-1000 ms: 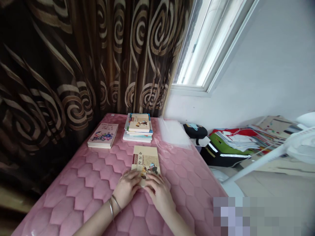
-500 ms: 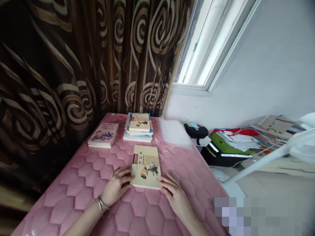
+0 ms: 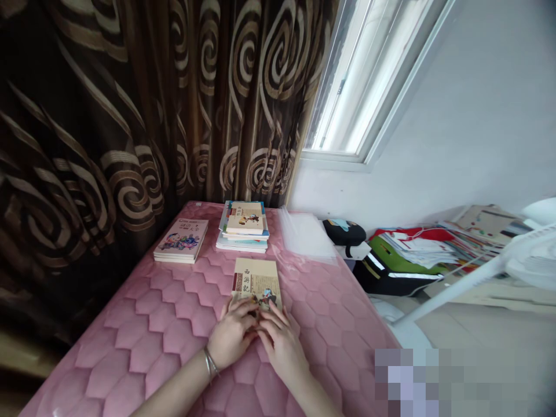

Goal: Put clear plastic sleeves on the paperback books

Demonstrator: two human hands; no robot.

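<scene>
A tan paperback book [image 3: 255,279] with a cartoon cover lies flat on the pink quilted table [image 3: 165,324]. My left hand [image 3: 233,333], with bracelets at the wrist, rests on the book's near edge, fingers stretched flat. My right hand [image 3: 282,341] lies beside it, also flat on the book's near part. The two hands touch at the fingertips and hide the lower third of the cover.
A stack of books [image 3: 243,226] and a second, purple-covered stack [image 3: 181,240] sit at the table's far end. Clear plastic sleeves [image 3: 306,234] lie at the far right corner. A patterned brown curtain [image 3: 130,116] hangs behind. Papers and bags [image 3: 417,249] are piled to the right.
Half a second ago my hands were apart at the book's two near corners; now they have come together over its near edge, as they were one second ago.
</scene>
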